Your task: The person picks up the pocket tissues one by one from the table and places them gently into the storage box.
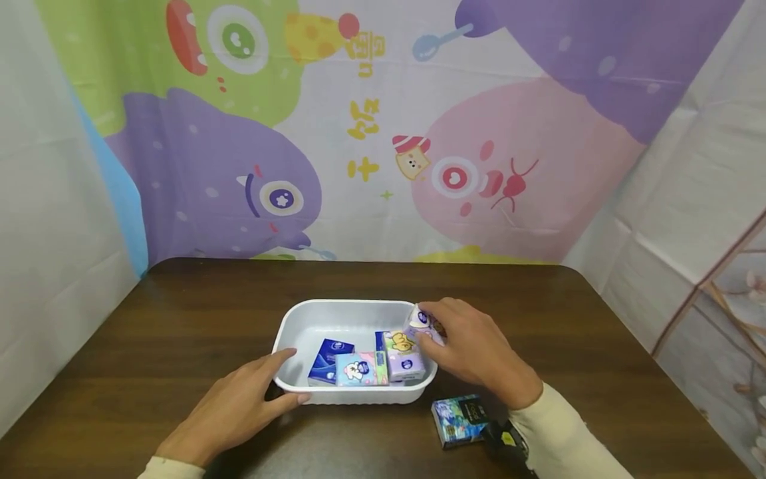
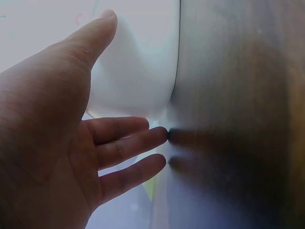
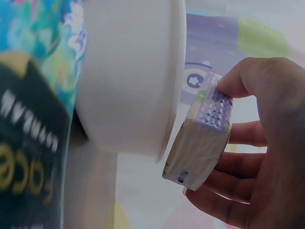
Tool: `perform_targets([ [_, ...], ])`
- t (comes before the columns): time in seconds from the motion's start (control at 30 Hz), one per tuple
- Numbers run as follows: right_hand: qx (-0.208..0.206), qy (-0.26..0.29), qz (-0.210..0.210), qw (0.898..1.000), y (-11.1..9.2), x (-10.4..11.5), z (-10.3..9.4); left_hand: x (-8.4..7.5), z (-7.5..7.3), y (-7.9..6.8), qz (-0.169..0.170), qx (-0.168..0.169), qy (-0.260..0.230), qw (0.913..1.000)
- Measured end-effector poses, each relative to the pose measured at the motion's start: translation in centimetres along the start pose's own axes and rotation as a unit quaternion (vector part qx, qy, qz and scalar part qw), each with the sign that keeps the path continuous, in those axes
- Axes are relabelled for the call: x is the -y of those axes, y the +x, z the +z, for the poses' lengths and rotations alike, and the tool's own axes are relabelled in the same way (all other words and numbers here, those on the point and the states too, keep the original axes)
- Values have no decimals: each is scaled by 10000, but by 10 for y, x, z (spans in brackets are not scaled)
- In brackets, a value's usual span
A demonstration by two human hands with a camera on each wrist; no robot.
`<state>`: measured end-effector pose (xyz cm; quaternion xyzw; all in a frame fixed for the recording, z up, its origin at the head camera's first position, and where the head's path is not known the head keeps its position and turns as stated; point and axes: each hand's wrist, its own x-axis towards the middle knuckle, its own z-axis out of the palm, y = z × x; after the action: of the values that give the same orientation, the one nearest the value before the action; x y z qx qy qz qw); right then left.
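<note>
My right hand (image 1: 473, 342) grips a small tissue pack (image 3: 200, 133) between thumb and fingers, at the right rim of a white plastic basin (image 1: 353, 397). At the basin's left end is my left hand (image 1: 239, 399), thumb and fingers spread at the rim and holding nothing else. Inside the basin lie a dark blue tissue pack (image 1: 330, 361), a pastel pack with a white cartoon animal (image 1: 362, 370) and a purple-and-yellow pack (image 1: 405, 357). In the left wrist view the left fingers (image 2: 133, 143) are nearly straight.
A blue floral tissue pack with a black label (image 1: 459, 420) lies on the brown wooden table (image 1: 209, 319), in front of the basin and beneath the right wrist. Behind the table hangs a cartoon-printed curtain (image 1: 359, 199), and pale fabric (image 1: 670, 199) covers the right side.
</note>
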<state>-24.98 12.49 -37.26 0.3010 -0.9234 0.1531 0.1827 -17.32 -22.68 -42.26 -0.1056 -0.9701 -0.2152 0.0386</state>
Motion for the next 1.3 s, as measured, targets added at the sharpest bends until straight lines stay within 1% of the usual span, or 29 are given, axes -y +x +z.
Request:
perform_targets([
  [0.33, -20, -96, -458, 9989, 12, 14, 8, -1, 0, 1, -26, 44, 21, 10000],
  [0.57, -56, -51, -494, 9987, 15, 18, 10, -2, 2, 1, 5, -15, 67, 10000],
  [0.83, -71, 77, -712, 9974, 24, 27, 15, -1, 1, 0, 53, -110, 75, 9999],
  [0.93, -57, 85, -736, 9972, 25, 29, 17, 0, 1, 0, 44, -90, 78, 9999],
  [1.1, -49, 98, -755, 9971, 29, 32, 21, 0, 0, 1, -30, 35, 59, 10000],
  [1.2, -18, 230, -733, 9970, 32, 35, 23, -1, -1, 1, -55, 74, 48, 9999],
  [1.3, 50, 443, -649, 9969, 35, 39, 25, -1, -1, 1, -12, 39, 42, 10000],
])
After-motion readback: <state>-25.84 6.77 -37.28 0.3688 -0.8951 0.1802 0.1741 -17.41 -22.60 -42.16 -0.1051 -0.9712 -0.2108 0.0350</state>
